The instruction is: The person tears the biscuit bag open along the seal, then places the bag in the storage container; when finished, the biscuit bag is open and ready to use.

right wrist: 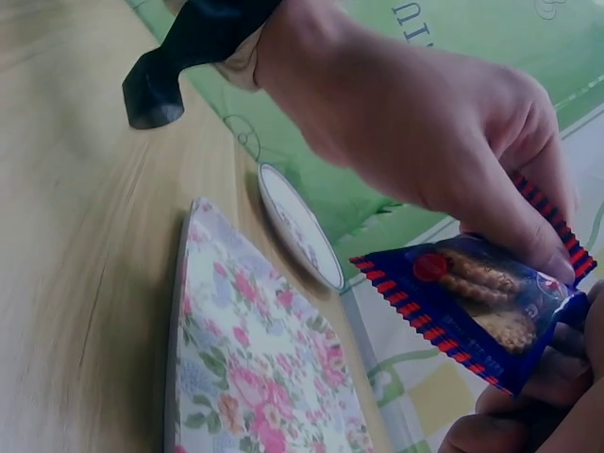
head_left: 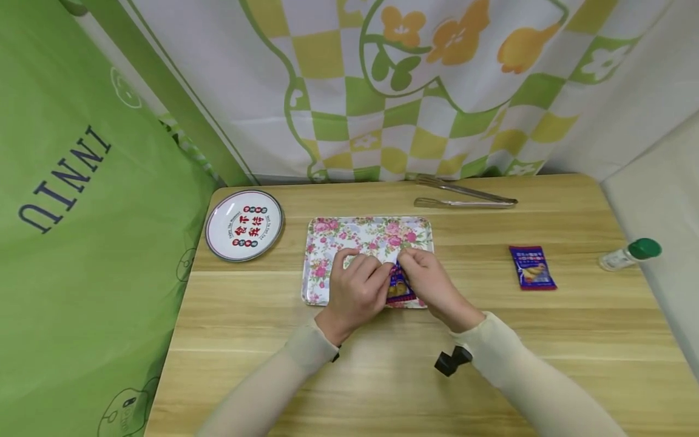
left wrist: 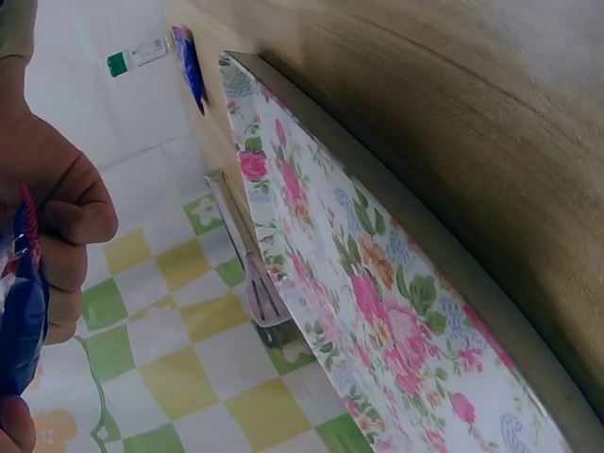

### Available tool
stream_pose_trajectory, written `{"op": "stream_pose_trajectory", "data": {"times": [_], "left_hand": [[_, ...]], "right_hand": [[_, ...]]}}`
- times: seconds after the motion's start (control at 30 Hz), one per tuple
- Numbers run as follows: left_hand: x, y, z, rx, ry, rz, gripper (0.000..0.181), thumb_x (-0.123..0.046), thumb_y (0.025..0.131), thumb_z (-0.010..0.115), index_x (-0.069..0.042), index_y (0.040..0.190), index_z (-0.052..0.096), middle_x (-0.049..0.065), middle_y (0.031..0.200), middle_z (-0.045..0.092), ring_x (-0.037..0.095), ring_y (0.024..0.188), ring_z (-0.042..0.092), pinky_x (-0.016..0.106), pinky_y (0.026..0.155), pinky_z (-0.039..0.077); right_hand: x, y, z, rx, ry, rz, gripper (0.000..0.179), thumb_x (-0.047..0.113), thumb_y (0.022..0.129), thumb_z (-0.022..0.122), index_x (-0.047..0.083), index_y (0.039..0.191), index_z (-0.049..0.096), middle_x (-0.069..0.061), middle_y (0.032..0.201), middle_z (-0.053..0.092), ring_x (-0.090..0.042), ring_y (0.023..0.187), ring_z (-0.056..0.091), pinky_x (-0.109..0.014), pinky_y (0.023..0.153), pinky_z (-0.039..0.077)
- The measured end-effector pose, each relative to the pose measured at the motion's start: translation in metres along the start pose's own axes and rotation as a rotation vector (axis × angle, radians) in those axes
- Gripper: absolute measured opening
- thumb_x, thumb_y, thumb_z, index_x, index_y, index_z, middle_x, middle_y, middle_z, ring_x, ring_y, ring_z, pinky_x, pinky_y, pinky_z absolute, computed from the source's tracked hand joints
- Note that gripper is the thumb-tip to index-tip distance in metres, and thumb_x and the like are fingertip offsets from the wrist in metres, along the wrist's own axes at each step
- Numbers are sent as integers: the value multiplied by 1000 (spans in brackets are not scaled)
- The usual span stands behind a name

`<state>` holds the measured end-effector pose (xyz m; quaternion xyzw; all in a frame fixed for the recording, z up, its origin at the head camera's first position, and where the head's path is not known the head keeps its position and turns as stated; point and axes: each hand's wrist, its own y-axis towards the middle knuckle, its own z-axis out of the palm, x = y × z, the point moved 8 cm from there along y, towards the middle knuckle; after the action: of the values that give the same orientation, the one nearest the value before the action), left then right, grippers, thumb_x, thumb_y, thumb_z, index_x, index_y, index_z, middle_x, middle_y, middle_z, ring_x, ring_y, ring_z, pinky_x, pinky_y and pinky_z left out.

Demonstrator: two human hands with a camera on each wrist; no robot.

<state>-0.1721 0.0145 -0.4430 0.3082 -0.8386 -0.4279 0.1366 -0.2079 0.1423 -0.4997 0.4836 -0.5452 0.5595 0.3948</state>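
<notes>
Both my hands pinch a small blue biscuit packet (head_left: 400, 285) with red striped serrated ends, above the flowered tray (head_left: 323, 229). My left hand (head_left: 357, 285) grips it from the left, its thumb pressing near the top end in the right wrist view, where this hand (right wrist: 415, 123) shows large. My right hand (head_left: 434, 282) pinches the packet's upper right edge; in the left wrist view this hand (left wrist: 57, 208) has curled fingers beside the packet (left wrist: 24, 311). Biscuits show through the window of the packet (right wrist: 486, 293). I cannot tell whether it is torn.
A second blue packet (head_left: 533, 267) lies right of the tray, with a green-capped bottle (head_left: 628, 255) on its side near the right edge. Metal tongs (head_left: 464, 194) lie at the back. A round white plate (head_left: 224, 233) with red lettering stands at the back left.
</notes>
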Motion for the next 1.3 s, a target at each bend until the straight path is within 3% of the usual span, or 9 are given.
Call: {"op": "stream_pose_trajectory", "data": {"times": [0.3,0.57,0.87,1.03,1.3], "left_hand": [[1,0,-4,-44,33,20,13,-12,90,66,-8,86,77,0,75,61,17,65,59,44,84,48],[0,-6,-3,-46,18,21,13,-11,90,65,-9,87,78,-1,75,62,17,66,59,45,85,48],[3,-2,-4,-54,28,18,12,-13,92,68,-9,87,79,-1,75,62,17,65,57,47,87,48],[9,-4,1,20,-30,-68,17,-17,95,66,-11,88,80,-1,77,62,18,69,57,49,91,46],[19,-11,11,142,-217,-310,18,-24,95,68,-14,88,81,-7,77,63,12,72,57,49,94,42]], "right_hand": [[-1,2,1,-76,32,-21,39,14,103,47,10,65,41,-3,63,41,-13,54,39,-25,47,35],[-6,2,2,-82,24,5,36,16,103,47,10,68,44,-1,64,41,-12,55,37,-25,49,33],[-1,9,-1,-108,9,-23,37,15,101,48,10,66,41,-2,65,39,-13,55,36,-25,49,31],[-8,14,-5,-43,-53,-28,38,18,103,47,10,67,42,-1,62,40,-14,54,37,-26,48,32],[7,13,-18,109,-408,-226,35,24,106,49,12,73,54,-5,64,47,-19,53,40,-32,51,38]]}}
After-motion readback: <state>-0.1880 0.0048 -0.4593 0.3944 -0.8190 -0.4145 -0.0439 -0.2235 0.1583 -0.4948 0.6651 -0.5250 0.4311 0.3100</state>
